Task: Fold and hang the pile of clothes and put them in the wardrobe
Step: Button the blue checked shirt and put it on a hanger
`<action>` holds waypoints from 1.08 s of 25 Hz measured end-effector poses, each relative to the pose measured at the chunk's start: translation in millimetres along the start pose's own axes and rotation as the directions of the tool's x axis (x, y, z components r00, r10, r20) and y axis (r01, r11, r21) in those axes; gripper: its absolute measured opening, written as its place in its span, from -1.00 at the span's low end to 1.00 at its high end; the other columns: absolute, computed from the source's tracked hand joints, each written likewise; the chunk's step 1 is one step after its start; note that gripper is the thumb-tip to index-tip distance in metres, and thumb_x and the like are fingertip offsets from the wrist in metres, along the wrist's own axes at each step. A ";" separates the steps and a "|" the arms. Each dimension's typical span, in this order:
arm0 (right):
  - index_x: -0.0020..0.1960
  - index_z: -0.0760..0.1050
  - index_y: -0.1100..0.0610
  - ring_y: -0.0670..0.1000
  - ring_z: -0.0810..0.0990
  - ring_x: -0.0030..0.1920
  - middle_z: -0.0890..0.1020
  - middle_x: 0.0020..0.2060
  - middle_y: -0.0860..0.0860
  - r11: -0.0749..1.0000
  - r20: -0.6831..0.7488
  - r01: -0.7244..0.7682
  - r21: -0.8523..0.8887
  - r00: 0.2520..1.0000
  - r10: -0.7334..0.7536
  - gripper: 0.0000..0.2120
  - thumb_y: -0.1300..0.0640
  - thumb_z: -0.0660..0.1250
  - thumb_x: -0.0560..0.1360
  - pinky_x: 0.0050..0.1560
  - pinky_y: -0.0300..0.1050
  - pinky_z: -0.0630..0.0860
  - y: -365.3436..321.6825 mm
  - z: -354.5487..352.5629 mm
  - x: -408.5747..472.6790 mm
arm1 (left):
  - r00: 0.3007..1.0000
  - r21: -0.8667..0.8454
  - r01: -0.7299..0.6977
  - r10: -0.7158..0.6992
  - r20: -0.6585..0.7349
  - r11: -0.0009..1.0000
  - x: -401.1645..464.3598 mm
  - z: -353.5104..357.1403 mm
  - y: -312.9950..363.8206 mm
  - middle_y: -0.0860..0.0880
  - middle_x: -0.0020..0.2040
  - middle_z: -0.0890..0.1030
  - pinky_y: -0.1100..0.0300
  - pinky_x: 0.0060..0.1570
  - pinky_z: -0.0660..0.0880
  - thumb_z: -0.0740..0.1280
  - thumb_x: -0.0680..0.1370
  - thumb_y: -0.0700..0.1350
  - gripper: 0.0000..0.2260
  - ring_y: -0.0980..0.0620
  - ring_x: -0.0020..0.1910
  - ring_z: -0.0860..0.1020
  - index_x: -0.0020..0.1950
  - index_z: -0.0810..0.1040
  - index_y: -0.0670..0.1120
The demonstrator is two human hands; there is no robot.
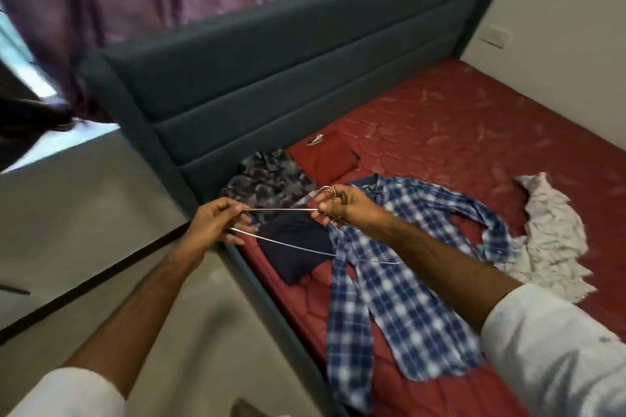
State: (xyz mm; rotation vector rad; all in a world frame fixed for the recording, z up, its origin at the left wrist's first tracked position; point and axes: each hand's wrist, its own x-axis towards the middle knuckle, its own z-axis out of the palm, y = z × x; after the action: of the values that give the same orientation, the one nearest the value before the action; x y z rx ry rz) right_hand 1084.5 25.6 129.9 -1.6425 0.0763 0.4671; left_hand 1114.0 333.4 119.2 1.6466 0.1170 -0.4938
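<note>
Over the red bed point(474, 132), the left hand point(213, 225) and right hand point(345, 205) both pinch a thin metal hanger point(281, 210), above the blue checked shirt point(389, 298) lying flat on it.

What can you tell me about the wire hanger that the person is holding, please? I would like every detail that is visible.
The hanger is thin, bare, silver-coloured wire that looks like metal, with a curved hook at one end. It is held in the air above the edge of the bed, lying roughly level. The left hand pinches its shoulder corner; the right hand grips its neck just below the hook. No garment hangs on it. Its lower bar runs toward the blue checked shirt.
</note>
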 end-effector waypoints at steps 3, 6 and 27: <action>0.14 0.45 0.25 -0.09 0.63 -0.38 0.73 -0.28 0.02 0.998 -0.091 -0.036 -0.043 0.995 0.032 -0.88 0.36 0.31 0.61 -0.37 -0.26 0.47 54.3 -82.4 -29.7 | 0.996 0.063 0.063 -0.067 0.059 0.996 30.3 100.1 -30.0 -0.12 -0.25 0.69 0.13 -0.49 0.58 0.22 0.68 -0.21 -0.85 -0.03 -0.34 0.70 0.03 0.56 -0.22; 0.16 0.48 0.25 0.09 0.63 -0.22 0.73 -0.16 0.11 0.995 -0.102 -0.076 -0.072 0.992 0.068 -0.87 0.29 0.34 0.62 -0.24 -0.13 0.48 92.1 -151.3 -46.3 | 0.982 0.159 0.124 -0.144 0.120 0.979 48.3 176.7 -62.3 -0.10 -0.25 0.66 0.21 -0.54 0.50 0.17 0.71 -0.15 -0.79 0.04 -0.40 0.66 -0.02 0.55 -0.16; 0.23 0.47 0.32 0.07 0.72 -0.07 0.70 0.08 0.24 0.902 -0.506 -0.130 0.411 0.790 0.345 -0.81 0.28 0.17 0.69 -0.09 -0.11 0.64 343.2 -357.9 193.0 | 0.916 0.623 -0.362 0.140 0.377 0.693 422.8 333.8 -230.2 0.01 0.34 0.47 0.13 0.33 0.43 0.27 0.62 -0.26 -0.67 0.06 0.27 0.49 0.37 0.48 -0.03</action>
State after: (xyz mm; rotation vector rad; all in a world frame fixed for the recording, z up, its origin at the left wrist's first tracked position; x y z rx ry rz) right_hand 1242.2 -323.8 -239.1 -1.3609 0.7925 0.1193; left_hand 1329.3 -43.8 -273.9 2.2418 -0.5977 -0.6079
